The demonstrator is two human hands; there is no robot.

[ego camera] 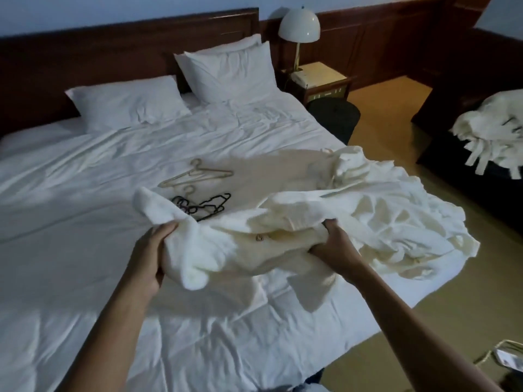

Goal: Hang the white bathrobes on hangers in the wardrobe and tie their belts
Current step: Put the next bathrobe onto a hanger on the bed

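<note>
The bathrobe [240, 241] is looking like thick, matt, nubbly white cloth, while the bed sheet [85, 222] under it is showing as thinner, smoother, creased cloth. The beige hangers [195, 174] are looking matt, and the black hangers [209, 206] thin and dark. The far headboard [113, 43] is gleaming faintly as polished dark wood, and the lamp shade [299, 25] is shining glossy white.

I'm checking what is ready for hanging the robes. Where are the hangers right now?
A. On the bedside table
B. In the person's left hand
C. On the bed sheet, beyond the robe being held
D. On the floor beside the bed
C: the beige hangers and black hangers lie on the bed, just past the bathrobe that the left hand and right hand grip.
</note>
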